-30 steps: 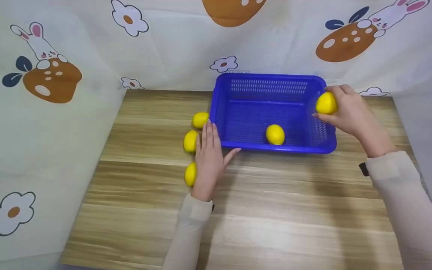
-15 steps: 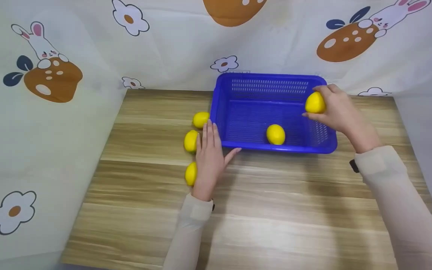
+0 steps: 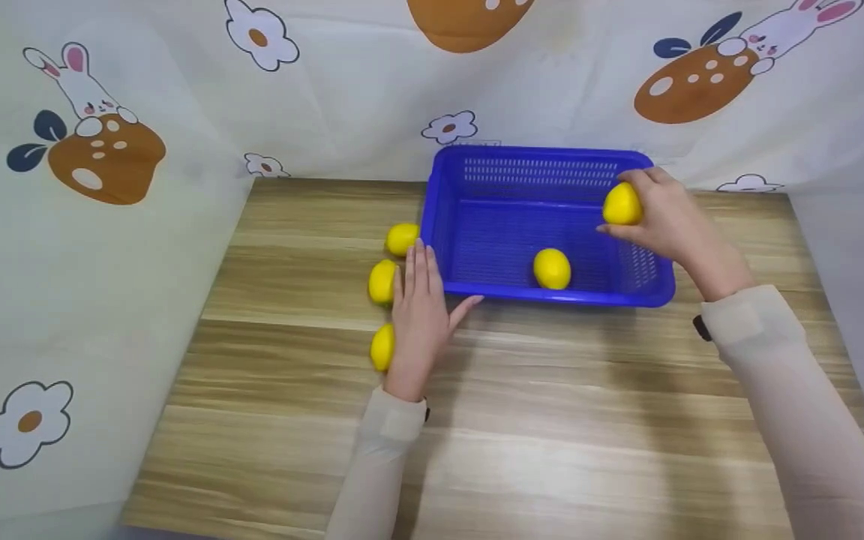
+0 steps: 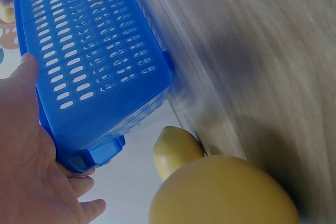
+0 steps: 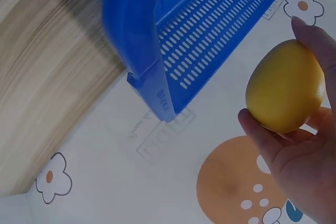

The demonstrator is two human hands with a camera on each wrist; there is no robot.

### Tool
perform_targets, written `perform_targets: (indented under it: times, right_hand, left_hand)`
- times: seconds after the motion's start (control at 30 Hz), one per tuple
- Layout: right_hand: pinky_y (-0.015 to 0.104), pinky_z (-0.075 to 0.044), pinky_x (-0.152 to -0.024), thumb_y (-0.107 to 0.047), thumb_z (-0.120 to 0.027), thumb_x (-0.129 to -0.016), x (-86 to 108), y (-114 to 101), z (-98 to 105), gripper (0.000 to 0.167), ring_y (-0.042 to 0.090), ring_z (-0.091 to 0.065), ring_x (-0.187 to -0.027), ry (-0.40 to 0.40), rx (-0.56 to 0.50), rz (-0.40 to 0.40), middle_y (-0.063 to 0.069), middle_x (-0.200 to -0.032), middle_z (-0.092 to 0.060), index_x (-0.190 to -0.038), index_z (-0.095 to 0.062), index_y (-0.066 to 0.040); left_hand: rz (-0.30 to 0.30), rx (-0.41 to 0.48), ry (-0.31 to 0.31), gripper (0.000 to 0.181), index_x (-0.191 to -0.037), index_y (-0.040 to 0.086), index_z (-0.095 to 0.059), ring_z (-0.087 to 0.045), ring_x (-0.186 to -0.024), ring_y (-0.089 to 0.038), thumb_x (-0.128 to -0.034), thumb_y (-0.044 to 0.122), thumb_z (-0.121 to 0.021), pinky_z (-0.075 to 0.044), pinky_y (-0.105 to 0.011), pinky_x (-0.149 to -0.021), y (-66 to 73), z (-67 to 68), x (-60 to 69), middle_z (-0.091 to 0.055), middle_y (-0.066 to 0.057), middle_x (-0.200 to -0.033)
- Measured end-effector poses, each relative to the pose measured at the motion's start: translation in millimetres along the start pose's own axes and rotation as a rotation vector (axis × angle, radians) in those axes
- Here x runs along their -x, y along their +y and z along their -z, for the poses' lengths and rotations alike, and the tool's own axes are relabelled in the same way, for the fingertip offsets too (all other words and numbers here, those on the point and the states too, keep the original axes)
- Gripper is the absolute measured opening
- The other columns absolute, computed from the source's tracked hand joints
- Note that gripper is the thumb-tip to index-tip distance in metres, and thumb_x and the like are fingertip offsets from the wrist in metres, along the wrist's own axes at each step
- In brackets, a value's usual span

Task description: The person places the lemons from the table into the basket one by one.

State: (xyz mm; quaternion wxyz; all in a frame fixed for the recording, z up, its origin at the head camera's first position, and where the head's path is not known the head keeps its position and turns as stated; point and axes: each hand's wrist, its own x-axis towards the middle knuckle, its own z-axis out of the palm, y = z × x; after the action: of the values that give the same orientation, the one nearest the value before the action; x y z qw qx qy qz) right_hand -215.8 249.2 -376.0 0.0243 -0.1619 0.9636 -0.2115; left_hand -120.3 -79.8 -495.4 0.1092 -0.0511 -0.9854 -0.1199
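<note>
My right hand (image 3: 668, 214) pinches a yellow lemon (image 3: 622, 204) over the right side of a blue plastic basket (image 3: 552, 298). In the right wrist view, thumb and fingers span this lemon (image 5: 286, 85), off the basket (image 5: 136, 35). A second lemon (image 3: 552, 268) lies inside the basket near its front wall. My left hand (image 3: 421, 307) rests against the basket's front left corner, fingers straight along the left rim and thumb spread along the front. Just left of it, several lemons (image 3: 382, 283) lie in a loose row on the table, the nearest partly hidden by the hand.
A wood-grain table (image 3: 274, 420) carries the basket near its back edge. Behind it and at both sides hangs a pale cloth (image 3: 342, 90) printed with rabbits, flowers and orange fruit shapes.
My right hand has carried its lemon left, from the basket's right rim to over its inside. The left hand, the basket and the other lemons have stayed in place.
</note>
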Motion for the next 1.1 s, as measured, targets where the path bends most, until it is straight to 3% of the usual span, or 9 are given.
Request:
perform_targets:
  times: [0.27,0.53,0.8,1.1]
  right_hand:
    - [0.066,-0.056,-0.095,-0.026,-0.084,-0.091,1.1,1,-1,0.076,0.052,-0.055,-0.111,0.005,-0.004,0.004,0.037,-0.137,-0.050,-0.145,-0.047,0.011]
    - [0.068,-0.038,-0.116,-0.025,-0.081,-0.094,2.1,1,4,0.077,0.056,-0.045,-0.135,-0.008,-0.008,-0.002,0.038,-0.149,-0.045,-0.151,-0.043,0.011]
    - [0.071,-0.038,-0.115,-0.030,-0.077,-0.098,4.7,3,5,0.075,0.057,-0.043,-0.140,-0.049,0.030,-0.021,0.038,-0.154,-0.042,-0.154,-0.042,0.006]
    - [0.072,-0.039,-0.114,-0.030,-0.075,-0.099,10.3,8,-1,0.073,0.058,-0.045,-0.137,-0.041,0.051,-0.012,0.038,-0.152,-0.044,-0.153,-0.044,0.007]
  left_hand:
    - [-0.002,-0.021,-0.014,0.105,-0.162,-0.009,-0.028,-0.025,-0.160,-0.035,-0.0983,0.070,-0.055,-0.026,-0.054,-0.129,-0.1,0.5,0.0,-0.022,-0.024,-0.173]
    - [0.005,0.005,-0.025,0.105,-0.162,-0.009,-0.028,-0.024,-0.161,-0.035,-0.0985,0.069,-0.056,-0.024,-0.054,-0.130,0.8,2.1,0.4,-0.021,-0.024,-0.173]
    - [0.006,0.012,-0.033,0.105,-0.162,-0.009,-0.026,-0.022,-0.161,-0.035,-0.0985,0.070,-0.055,-0.023,-0.054,-0.130,1.0,2.1,-2.0,-0.019,-0.024,-0.174]
    - [0.015,0.021,-0.065,0.105,-0.164,-0.007,-0.024,-0.019,-0.162,-0.034,-0.0995,0.070,-0.052,-0.021,-0.055,-0.131,-0.2,2.9,0.1,-0.015,-0.022,-0.175]
